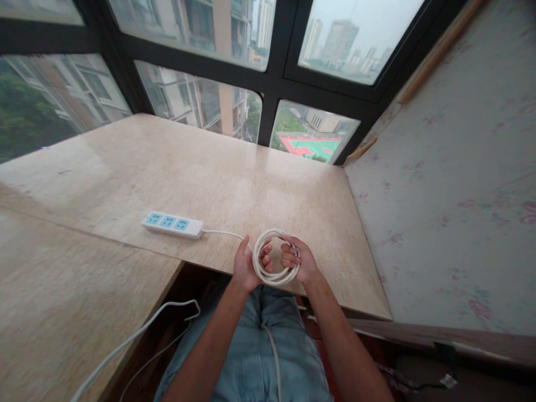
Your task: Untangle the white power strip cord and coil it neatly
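Between my hands, over the sill's front edge, is a white power cord [271,281] wound into a round coil of several loops. My left hand [247,268] grips the coil's left side, fingers curled through the middle. On the coil's right side my right hand [305,261] is closed, its fingers wrapped round the loops. From the coil a length of cord runs left to a white power strip [193,228] with three blue socket faces, lying flat on the sill. Another stretch of white cord hangs down over my blue trousers.
The beige stone sill [125,167] reaches back to dark-framed windows [271,84]. A floral-papered wall [452,223] bounds the right. A white cable [138,333] trails over the sill's lower-left edge, beside a dark gap. A dark cable [419,385] lies low at right.
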Motion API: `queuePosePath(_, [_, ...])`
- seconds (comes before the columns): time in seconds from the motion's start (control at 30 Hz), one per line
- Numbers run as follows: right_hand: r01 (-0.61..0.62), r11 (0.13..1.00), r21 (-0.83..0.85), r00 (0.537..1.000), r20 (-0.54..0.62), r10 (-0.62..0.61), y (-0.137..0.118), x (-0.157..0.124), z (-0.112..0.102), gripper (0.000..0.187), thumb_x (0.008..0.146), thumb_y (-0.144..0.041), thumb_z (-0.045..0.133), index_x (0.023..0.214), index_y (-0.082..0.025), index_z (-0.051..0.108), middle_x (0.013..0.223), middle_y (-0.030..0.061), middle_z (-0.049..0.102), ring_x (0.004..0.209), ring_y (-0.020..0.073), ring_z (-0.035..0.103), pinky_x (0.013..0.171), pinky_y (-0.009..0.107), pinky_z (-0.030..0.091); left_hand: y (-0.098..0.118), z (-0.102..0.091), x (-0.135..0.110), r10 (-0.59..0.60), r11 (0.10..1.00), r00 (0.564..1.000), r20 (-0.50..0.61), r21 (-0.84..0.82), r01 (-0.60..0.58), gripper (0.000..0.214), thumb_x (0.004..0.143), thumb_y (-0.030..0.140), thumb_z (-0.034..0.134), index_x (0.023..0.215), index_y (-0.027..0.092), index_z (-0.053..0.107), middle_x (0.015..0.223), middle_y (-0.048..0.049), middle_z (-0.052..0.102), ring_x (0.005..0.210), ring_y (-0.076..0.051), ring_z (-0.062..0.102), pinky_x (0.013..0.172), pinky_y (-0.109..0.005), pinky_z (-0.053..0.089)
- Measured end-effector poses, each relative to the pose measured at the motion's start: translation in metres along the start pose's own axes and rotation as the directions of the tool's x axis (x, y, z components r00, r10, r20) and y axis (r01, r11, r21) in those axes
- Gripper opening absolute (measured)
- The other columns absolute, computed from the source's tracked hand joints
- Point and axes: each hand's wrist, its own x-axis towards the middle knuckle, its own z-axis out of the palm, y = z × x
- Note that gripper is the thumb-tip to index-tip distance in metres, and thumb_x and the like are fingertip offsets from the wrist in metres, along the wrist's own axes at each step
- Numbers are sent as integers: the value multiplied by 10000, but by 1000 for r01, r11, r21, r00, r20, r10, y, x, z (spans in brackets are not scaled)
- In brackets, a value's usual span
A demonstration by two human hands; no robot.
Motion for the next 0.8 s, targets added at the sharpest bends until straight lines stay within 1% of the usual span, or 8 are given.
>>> queuePosePath(0.07, [-64,998,-24,998,26,64,-3,-1,-6,110,806,-243,625,775,-146,584,437,-131,316,290,16,134,289,138,178,5,-3,0,-7,999,1000,9,51,7,502,914,510,396,922,85,664,752,-130,708,512,-159,632,556,-299,535])
queuePosePath(0.2, [-165,983,-78,984,60,169,-15,-4,-17,365,835,-288,615,551,-169,420,441,-113,304,301,11,117,299,143,206,11,-3,0,64,983,998,-6,171,-62,298,871,362,513,944,102,637,821,-143,709,652,-212,683,654,-356,567])
queuePosePath(0.33, [-248,960,-133,957,120,264,-28,-6,-24,447,856,-330,602,514,-182,354,407,-116,254,303,18,100,309,142,219,23,0,-5,239,964,960,-148,157,-216,279,854,284,535,1056,95,567,960,-182,680,870,-253,697,745,-358,581])
queuePosePath(0.47, [-343,918,-197,910,172,377,-41,-10,-26,488,884,-375,562,513,-193,304,381,-122,198,307,23,83,318,144,219,41,1,-18,497,865,806,-320,111,-490,299,866,309,524,1092,114,504,1090,-194,622,1010,-263,664,805,-352,580])
queuePosePath(0.53, [-350,912,-215,908,163,387,-47,-11,-24,473,897,-359,544,531,-191,297,403,-124,199,311,19,69,318,145,204,47,0,-23,583,802,705,-405,150,-578,174,883,277,500,1006,154,505,1018,-137,632,935,-229,682,769,-345,586])
queuePosePath(0.6, [-340,915,-220,917,140,374,-52,-13,-22,426,899,-326,540,565,-184,318,438,-125,223,315,14,55,317,144,185,49,-1,-25,628,771,643,-438,238,-591,35,887,197,479,886,169,500,906,-88,650,755,-168,685,659,-293,581])
queuePosePath(0.67, [-355,904,-237,914,114,389,-56,-14,-18,343,885,-294,554,617,-179,372,460,-128,251,318,12,53,317,142,166,48,-3,-22,660,751,637,-398,342,-565,81,861,116,491,795,164,487,801,-60,665,561,-107,618,522,-222,523])
queuePosePath(0.8, [-414,841,-347,881,80,466,-61,-15,-9,122,834,-238,605,811,-196,492,477,-142,312,317,11,59,313,130,123,45,-6,-7,652,719,718,-242,498,-485,95,819,74,539,773,150,504,687,-47,677,396,-61,490,388,-167,392])
